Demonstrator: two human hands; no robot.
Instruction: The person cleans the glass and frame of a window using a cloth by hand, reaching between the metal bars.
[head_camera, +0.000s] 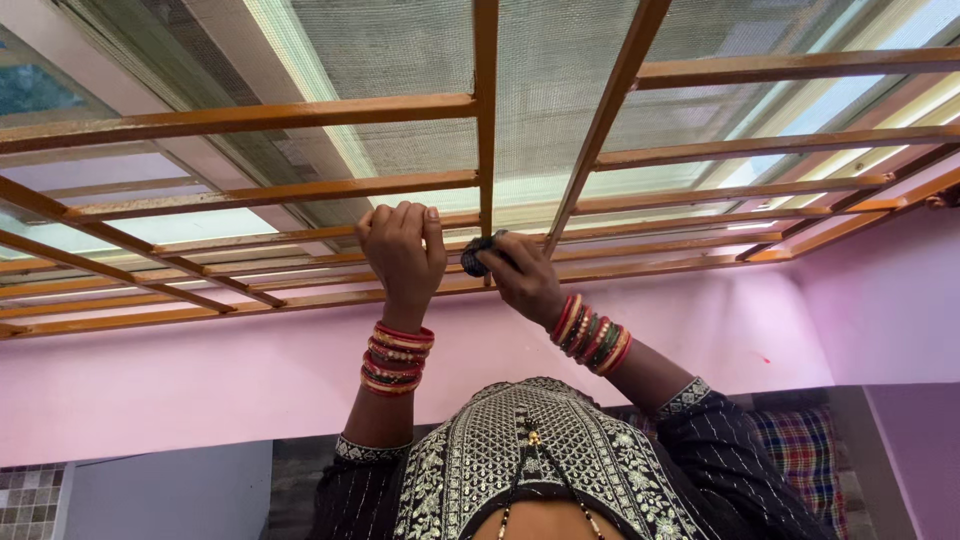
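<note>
An orange-brown metal window grille (270, 118) with horizontal and vertical bars stands in front of me, and a fine mesh screen (400, 50) lies behind it. My left hand (402, 250) is curled around a lower horizontal bar. My right hand (522, 278) holds a small dark wad, perhaps a cloth or scrubber (478, 256), pressed against the foot of the middle vertical bar (486, 120). Both wrists wear stacks of red, gold and green bangles. My dark embroidered top fills the bottom centre of the view.
A pink wall (200, 380) runs below the grille and turns a corner at the right (890, 300). A plaid cloth (800, 450) lies at the bottom right. Small tiles (30, 500) show at the bottom left.
</note>
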